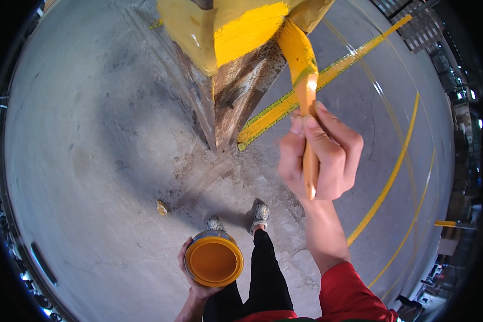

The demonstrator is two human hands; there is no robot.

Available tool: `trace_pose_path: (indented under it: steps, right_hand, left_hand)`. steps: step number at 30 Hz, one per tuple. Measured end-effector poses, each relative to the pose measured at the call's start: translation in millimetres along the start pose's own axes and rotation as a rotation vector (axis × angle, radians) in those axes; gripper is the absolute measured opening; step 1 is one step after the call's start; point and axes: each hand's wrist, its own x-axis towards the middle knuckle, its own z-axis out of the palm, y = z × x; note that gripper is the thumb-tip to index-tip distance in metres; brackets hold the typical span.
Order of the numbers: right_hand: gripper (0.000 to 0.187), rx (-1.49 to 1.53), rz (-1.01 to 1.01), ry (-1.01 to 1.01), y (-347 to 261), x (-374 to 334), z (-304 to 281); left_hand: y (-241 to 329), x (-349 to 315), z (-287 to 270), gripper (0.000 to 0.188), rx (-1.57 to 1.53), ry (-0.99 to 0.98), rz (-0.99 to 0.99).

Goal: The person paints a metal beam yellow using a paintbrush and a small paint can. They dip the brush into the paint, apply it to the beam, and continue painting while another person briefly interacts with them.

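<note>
Holding arrangement, viewed left to right

On the concrete floor [75, 231] at left we note a small yellowish scrap [161, 207], apart from everything else. To its right, the left grip [192, 282] is curled around the side of the can [240, 261]; we judge that this cradle guards against tipping and leaves the mouth clear. The can is low, in front of the body, its rim coated yellow. Inside we see an orange-yellow content [213, 264], apparently paint; its depth we cannot tell.

Farther forward stands the angular structure [241, 80], its lower part brown and bare, its upper part yellow and partly glossy. The brush [307, 88] reaches that yellow area from the right; we cannot confirm contact at its tip. The right grip [333, 161] pinches the brush handle between thumb and fingers, which we judge suits fine control of angle. Farther right, a curved yellow line [385, 197] runs along the floor
</note>
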Motion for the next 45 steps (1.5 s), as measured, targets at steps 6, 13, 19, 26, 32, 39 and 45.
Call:
trace_pose_path:
  steps: [6,13,19,26,32,39,45]
  right_hand:
    - [0.025,0.215,-0.048,0.025,-9.0,2.9,-7.0]
    - [0.019,-0.008,-0.040,-0.055,1.9,13.9,-7.3]
    - [0.017,0.050,-0.054,-0.076,-16.2,9.4,-23.3]
    - [0.020,-0.030,-0.055,-0.067,-5.4,18.8,-6.5]
    - [0.016,-0.028,-0.046,-0.043,-11.3,16.5,-20.6]
    - [0.026,0.092,-0.115,0.038,-9.1,17.9,-4.2]
    - [0.017,-0.039,-0.052,-0.054,-16.5,21.9,-18.6]
  left_hand:
    - [3.5,2.1,-4.5,0.140,-0.007,0.015,-0.017]
    - [7.3,-1.2,-7.5,0.140,0.017,0.009,-0.022]
    - [4.4,-2.3,-14.8,0.139,0.063,0.007,-0.002]
    - [5.1,-7.6,-10.8,0.140,-0.017,0.030,-0.030]
    - [2.1,-5.9,-15.7,0.139,0.015,0.022,-0.020]
    - [9.3,-7.9,-19.6,0.139,-0.003,0.033,-0.017]
    - [6.0,-7.4,-20.9,0.139,0.027,0.011,-0.022]
